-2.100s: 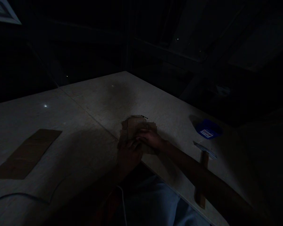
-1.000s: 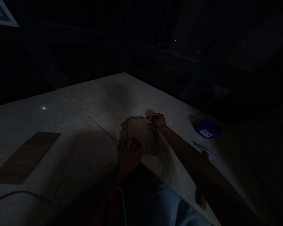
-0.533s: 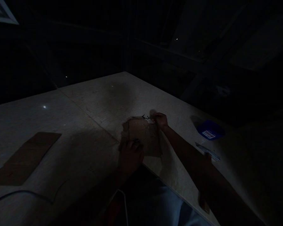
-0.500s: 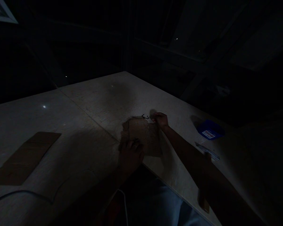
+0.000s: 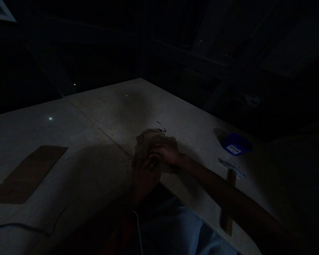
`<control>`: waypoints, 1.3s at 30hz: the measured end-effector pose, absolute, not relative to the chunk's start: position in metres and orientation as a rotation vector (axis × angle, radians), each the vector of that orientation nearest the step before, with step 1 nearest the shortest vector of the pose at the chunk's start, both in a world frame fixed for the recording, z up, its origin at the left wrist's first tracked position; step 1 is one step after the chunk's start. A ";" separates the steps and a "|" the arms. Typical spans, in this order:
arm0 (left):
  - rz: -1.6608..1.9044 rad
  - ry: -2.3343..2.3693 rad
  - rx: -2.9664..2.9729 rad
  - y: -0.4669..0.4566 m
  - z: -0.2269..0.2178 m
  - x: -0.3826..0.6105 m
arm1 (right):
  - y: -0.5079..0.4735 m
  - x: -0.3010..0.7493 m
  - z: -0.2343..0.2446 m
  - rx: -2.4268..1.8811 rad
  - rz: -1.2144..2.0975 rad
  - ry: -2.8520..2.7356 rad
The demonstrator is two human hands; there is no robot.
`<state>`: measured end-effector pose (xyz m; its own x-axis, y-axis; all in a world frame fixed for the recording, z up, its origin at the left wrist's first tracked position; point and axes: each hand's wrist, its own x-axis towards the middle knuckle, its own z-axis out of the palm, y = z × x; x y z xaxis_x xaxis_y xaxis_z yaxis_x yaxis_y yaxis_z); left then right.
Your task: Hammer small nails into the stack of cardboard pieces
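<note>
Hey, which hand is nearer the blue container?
Right. The right hand is over the torn cardboard, left of the blue container; the left hand is farther left.

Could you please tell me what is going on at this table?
A person's left hand rests at the near left of a ragged-edged piece of cardboard, and the right hand is over its middle, close beside the left. It is too dark to tell whether the fingers hold anything small. Small dark pieces lie by its far edge. Off to the right are a hammer and a blue container.

white label [image 5: 234, 149] on blue tub [image 5: 224, 143], text unreadable
</note>
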<state>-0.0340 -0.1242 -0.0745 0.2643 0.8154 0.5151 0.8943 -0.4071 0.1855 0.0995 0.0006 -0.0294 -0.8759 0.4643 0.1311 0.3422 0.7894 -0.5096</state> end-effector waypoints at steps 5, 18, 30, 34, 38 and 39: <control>-0.866 -1.617 -2.369 -0.125 -0.075 -0.034 | 0.001 0.100 -0.033 -0.581 0.714 -2.783; -0.859 -1.653 -2.385 -0.124 -0.076 -0.035 | 0.058 0.116 -0.030 -1.148 1.083 -1.755; -0.852 -1.687 -2.436 -0.122 -0.070 -0.038 | 0.129 0.130 -0.086 -1.594 1.218 -1.207; -0.876 -1.672 -2.410 -0.123 -0.071 -0.038 | 0.135 0.132 -0.093 -1.579 1.254 -1.208; -0.884 -1.631 -2.417 -0.125 -0.073 -0.038 | 0.134 0.143 -0.092 -1.523 1.233 -1.243; -0.884 -1.625 -2.419 -0.126 -0.075 -0.038 | 0.132 0.145 -0.091 -1.499 1.218 -1.253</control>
<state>-0.0379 -0.1258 -0.0745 0.2636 0.8178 0.5116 0.8739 -0.4270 0.2324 0.1451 0.1316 -0.0909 0.0385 0.9848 -0.1695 0.1973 -0.1738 -0.9648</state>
